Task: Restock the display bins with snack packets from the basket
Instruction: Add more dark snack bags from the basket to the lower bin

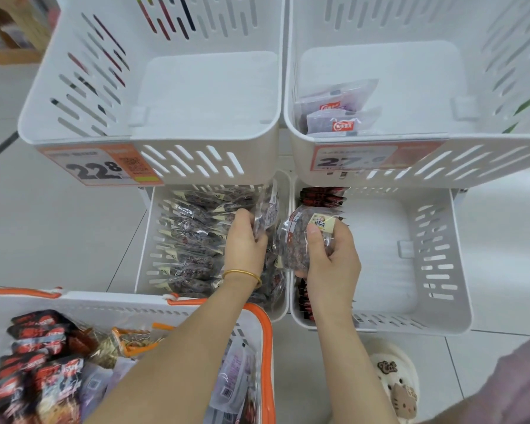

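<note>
Two tiers of white slotted bins are standing here. The lower left bin [152, 264] is holding tight rows of clear packets [190, 228] of dark reddish snack. The lower right bin [435, 246] is keeping red packets [322, 195] against its left wall. Purple packets [334, 120] are lying in the upper right bin [471, 160]. The right hand [334, 261] is gripping one upright packet [297, 240] between the lower bins, and the left hand [245, 243] is pinching a second packet [268, 214]. The orange-rimmed basket [268, 338] is carrying red-black packets [34, 338].

One wide-angle camera, worn on the head, looks forward and steeply down from close above the stacked upper bins [202, 96], which fill the top of the frame with walls bowed by the lens. The lower bins [377, 255] sit at centre. The basket [268, 347] lies at lower left, the floor [58, 234] at both sides and a shoe [393, 384] at lower right.
</note>
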`<state>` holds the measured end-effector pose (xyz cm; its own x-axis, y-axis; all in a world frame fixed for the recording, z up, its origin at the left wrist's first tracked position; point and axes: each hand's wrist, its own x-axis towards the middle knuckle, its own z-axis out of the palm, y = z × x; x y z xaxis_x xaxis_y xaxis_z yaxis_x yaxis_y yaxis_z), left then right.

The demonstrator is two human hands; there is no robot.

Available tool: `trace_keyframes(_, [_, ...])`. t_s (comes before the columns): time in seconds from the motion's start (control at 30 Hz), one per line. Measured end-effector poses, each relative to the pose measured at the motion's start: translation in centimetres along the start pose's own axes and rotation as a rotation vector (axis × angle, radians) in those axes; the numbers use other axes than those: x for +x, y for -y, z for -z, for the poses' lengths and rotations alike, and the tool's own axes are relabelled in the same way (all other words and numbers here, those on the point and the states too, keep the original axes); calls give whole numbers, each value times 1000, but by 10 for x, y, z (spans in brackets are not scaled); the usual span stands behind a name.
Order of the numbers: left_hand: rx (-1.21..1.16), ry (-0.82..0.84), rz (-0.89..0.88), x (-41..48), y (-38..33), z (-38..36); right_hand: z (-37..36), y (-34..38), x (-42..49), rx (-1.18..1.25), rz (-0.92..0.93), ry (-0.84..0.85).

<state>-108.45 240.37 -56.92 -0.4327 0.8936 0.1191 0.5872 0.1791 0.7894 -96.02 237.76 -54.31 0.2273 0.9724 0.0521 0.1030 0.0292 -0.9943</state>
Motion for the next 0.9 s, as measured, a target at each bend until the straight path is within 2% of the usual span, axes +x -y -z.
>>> trace_keyframes(0.17, [-60, 32, 74, 3, -8, -4, 0, 3, 0, -4, 0, 0])
trace_keyframes(0.27, [-160, 106, 25, -5, -12, 2, 2, 3, 0, -12, -2, -1])
trace_keyframes(0.37, [-156, 135, -52, -5, -8, 3, 3, 2, 1, -15, -12, -15])
trace_keyframes(0.47, [-99, 81, -74, -1, -6, 3, 4, 3, 1, -29, -12, -20])
trace_keyframes(0.7, [-97, -197, 82, -10, -20, -5, 3, 7, -1, -55, 4, -15])
trace_keyframes(0.8, [51, -211, 99, -9, -21, -16, 4, 8, -1, -48, 27, -10])
trace_keyframes(0.9, [258, -149, 123, -3, -19, -16, 6, 7, -1, -52, 27, -17])
